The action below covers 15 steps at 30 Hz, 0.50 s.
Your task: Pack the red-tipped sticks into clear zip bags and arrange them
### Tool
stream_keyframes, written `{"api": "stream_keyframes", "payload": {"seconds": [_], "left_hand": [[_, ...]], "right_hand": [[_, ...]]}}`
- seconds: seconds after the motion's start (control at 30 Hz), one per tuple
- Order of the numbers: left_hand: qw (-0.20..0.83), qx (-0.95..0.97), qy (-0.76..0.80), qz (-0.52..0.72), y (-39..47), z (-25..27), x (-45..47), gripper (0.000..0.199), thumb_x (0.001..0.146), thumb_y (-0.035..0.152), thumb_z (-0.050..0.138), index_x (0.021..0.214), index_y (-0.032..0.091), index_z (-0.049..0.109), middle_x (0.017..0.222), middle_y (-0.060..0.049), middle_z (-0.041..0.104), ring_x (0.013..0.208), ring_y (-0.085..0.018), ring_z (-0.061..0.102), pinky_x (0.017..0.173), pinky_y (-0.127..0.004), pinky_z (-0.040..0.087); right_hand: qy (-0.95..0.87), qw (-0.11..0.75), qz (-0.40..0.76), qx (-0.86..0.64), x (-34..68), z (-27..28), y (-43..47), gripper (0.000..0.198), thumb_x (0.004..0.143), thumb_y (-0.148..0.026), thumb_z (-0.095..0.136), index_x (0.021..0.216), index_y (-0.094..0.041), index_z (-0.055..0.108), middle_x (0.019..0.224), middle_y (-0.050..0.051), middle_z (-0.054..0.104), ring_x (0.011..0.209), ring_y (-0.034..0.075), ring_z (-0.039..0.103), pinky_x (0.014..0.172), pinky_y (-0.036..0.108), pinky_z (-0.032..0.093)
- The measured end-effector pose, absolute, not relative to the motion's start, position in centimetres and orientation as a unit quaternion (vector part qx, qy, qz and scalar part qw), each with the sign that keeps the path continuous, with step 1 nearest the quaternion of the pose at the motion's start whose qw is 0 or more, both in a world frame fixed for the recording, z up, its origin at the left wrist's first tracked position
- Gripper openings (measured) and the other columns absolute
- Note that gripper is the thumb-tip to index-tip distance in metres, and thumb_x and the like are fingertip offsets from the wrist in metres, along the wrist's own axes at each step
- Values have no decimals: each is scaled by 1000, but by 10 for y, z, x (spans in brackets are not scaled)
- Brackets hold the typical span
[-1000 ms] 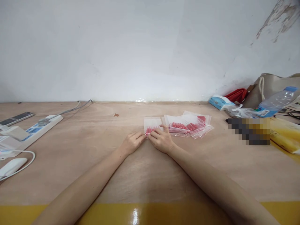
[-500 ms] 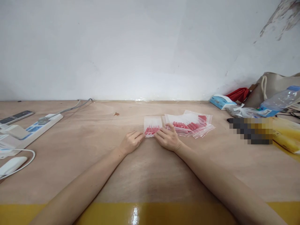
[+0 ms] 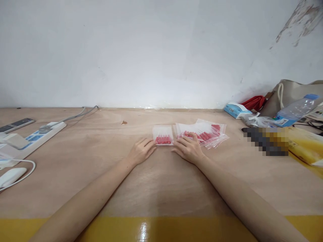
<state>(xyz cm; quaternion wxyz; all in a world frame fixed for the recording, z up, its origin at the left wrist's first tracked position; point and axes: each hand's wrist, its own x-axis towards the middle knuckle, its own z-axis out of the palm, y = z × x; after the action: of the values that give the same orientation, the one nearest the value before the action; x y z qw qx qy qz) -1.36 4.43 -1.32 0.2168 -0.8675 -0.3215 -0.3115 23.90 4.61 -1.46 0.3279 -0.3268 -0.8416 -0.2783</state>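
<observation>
A small clear zip-lock bag (image 3: pixel 163 131) lies flat on the table, with several red stick-like pieces (image 3: pixel 163 139) lined up along its near edge. At its near left corner, my left hand (image 3: pixel 142 150) pinches the bag between bent fingers. My right hand (image 3: pixel 189 148) is closed at the near right corner, its fingertips on the bag's edge. Part of that hand covers the front of a fanned pile of similar zip-lock bags (image 3: pixel 210 129), also holding red pieces. Both thumbs are mostly hidden.
To the left are a white power strip (image 3: pixel 50 136) with plugs, a dark phone-like device (image 3: pixel 16 125) and a white cabled object (image 3: pixel 12 177). On the right stand a blue tissue box (image 3: pixel 236 110), a plastic bottle (image 3: pixel 296 109) and a yellow package (image 3: pixel 302 144). A wall rises behind.
My right hand has slid rightward along the bag's near edge to its right corner. My left hand stays at the left corner. The view has shifted slightly.
</observation>
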Motion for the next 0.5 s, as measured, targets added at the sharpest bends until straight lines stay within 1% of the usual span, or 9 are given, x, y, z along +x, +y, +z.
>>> {"api": "stream_keyframes", "payload": {"seconds": [0.07, 0.1, 0.17, 0.23, 0.33, 0.4, 0.5], "left_hand": [[200, -870, -346, -289, 44, -8, -10, 32, 85, 34, 49, 111, 16, 53, 113, -14, 54, 102, -25, 51, 86, -39, 42], [192, -873, -358, -270, 44, -5, -6, 37, 84, 36, 49, 116, 17, 50, 121, -14, 49, 111, -28, 45, 90, -43, 38], [176, -882, -375, -223, 44, 1, 3, 41, 83, 34, 49, 122, 19, 46, 130, -14, 40, 120, -31, 36, 97, -47, 31], [154, -888, -391, -187, 47, 5, 14, 46, 82, 30, 50, 126, 20, 42, 133, -13, 37, 123, -31, 32, 100, -48, 27], [102, -900, -397, -149, 54, 6, 29, 48, 83, 29, 48, 129, 21, 38, 131, -12, 40, 120, -29, 37, 99, -46, 32], [67, -904, -399, -136, 59, 3, 32, 42, 86, 29, 45, 127, 23, 41, 129, -10, 43, 119, -27, 39, 97, -44, 36], [51, -902, -401, -153, 65, -5, 23, 39, 86, 23, 44, 124, 22, 45, 128, -9, 44, 120, -27, 38, 98, -42, 37]], "right_hand": [[-819, 340, -249, -389, 250, -9, 47, 29, 83, -43, 48, 96, -21, 61, 93, 5, 64, 87, 16, 53, 89, 36, 23], [-794, 346, -237, -440, 257, -7, 49, 33, 84, -44, 46, 101, -20, 60, 99, 7, 63, 91, 18, 52, 88, 36, 24], [-742, 338, -214, -538, 268, -5, 53, 37, 87, -42, 39, 109, -18, 57, 104, 9, 61, 96, 20, 52, 86, 36, 25], [-727, 293, -190, -592, 274, -7, 58, 39, 90, -40, 33, 113, -17, 55, 104, 10, 62, 95, 20, 53, 88, 37, 26], [-747, 225, -164, -604, 273, -13, 63, 40, 90, -41, 31, 113, -17, 54, 102, 10, 62, 95, 21, 54, 95, 42, 21], [-756, 213, -149, -601, 267, -18, 63, 41, 90, -41, 31, 115, -17, 53, 104, 11, 60, 98, 23, 52, 97, 44, 20], [-762, 236, -97, -595, 255, -22, 62, 42, 90, -40, 31, 119, -16, 49, 109, 13, 56, 100, 23, 51, 92, 39, 31]]}}
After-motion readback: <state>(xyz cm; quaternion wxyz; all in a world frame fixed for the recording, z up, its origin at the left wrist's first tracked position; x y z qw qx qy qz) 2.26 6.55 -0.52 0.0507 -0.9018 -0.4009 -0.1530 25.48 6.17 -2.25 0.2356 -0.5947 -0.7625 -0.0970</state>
